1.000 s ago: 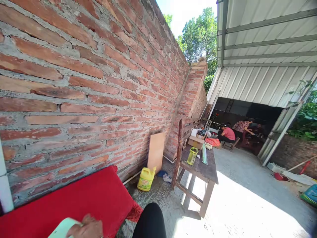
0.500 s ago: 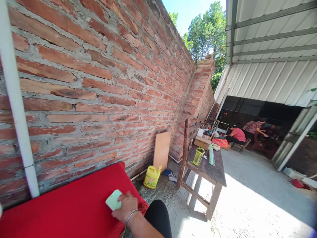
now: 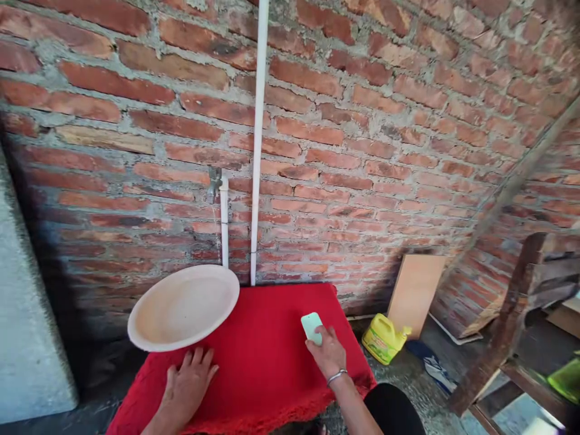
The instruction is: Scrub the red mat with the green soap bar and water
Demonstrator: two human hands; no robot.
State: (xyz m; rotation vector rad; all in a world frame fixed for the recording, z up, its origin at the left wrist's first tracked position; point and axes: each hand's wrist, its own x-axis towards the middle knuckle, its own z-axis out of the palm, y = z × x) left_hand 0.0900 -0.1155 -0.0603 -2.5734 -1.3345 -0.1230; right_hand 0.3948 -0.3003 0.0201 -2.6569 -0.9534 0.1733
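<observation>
1. Left hand [image 3: 190, 383]: grip's empty, fingers spread on the red cloth [image 3: 263, 362].
2. Right hand [image 3: 328, 355]: grip's closed around a pale green flat thing [image 3: 310, 324], right side of the cloth.
3. Whitish basin [image 3: 183, 308] is just past the left fingers.

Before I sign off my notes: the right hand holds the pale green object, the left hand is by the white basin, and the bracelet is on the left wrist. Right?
One slip: the head view shows the bracelet on the right wrist. The right hand holds the pale green object, and the left hand is by the white basin.
</observation>
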